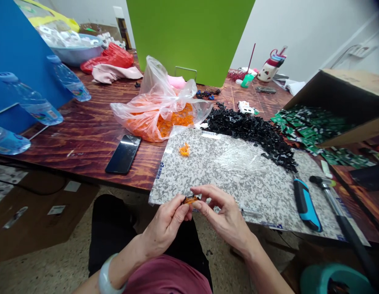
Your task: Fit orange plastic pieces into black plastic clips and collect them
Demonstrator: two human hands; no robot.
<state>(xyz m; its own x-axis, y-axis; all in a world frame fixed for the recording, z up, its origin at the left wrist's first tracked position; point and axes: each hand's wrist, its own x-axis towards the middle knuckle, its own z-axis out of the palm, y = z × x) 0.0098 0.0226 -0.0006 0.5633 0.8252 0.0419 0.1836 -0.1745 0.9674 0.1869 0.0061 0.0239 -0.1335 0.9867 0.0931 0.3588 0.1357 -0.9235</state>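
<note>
Orange-and-black piece (191, 200) sits between both hands, above the speckled board's (177, 179) near edge, long axis roughly 9-to-3 o'clock. Left hand (165, 223) pinches the 9 o'clock end; right hand (228, 216) sets its thumb at 3 o'clock, full grip unclear.

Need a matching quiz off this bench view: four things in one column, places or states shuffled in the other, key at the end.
1. Phone
2. Cardboard box
3. Blue-and-black tool
4. Orange-and-black part

A. On the speckled slab, beside the hammer
B. At the fingertips of left hand and right hand
C. On the wooden table, left of the slab
D. Green boards spilling out

Pairs: 1-C, 2-D, 3-A, 4-B
</note>
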